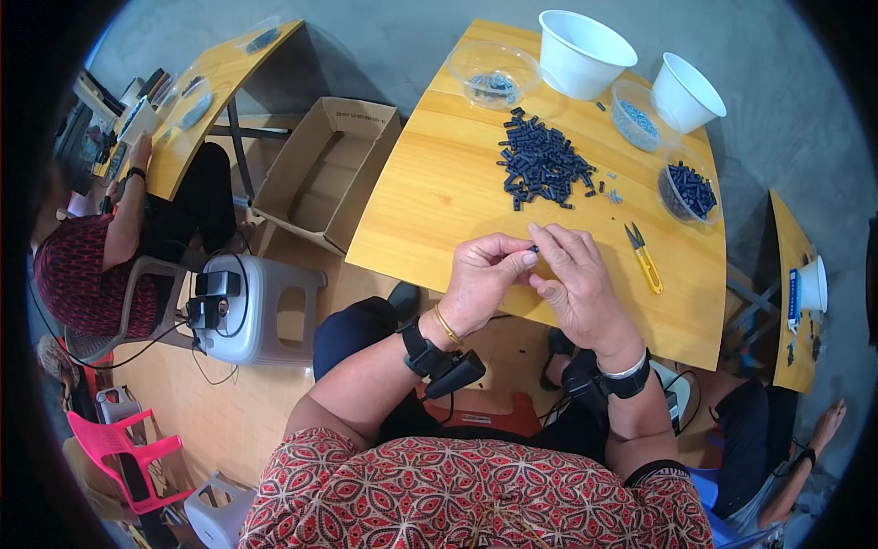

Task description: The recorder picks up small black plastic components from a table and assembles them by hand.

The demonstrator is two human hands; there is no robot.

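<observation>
Just over the table's near edge, my left hand [489, 279] pinches a small black plastic part [533, 248] between thumb and forefinger. My right hand [581, 284] is close against it, fingers stretched out and thumb apart, its fingertips at the part. The part is mostly covered by fingers, so its details cannot be made out. Beyond my hands lies a heap of short black plastic pieces [544, 160]. A few tiny metal bits [615, 197] are scattered beside the heap. To the right of my right hand lie yellow-handled thread snips [645, 259].
Along the wooden table's [412, 201] far side stand a clear bowl [494, 78] of small bits, two white tubs [585, 55], a clear tub [645, 119] and a bowl of black pieces [688, 192]. A cardboard box [329, 174] and grey stool [261, 306] are left. Other people sit both sides.
</observation>
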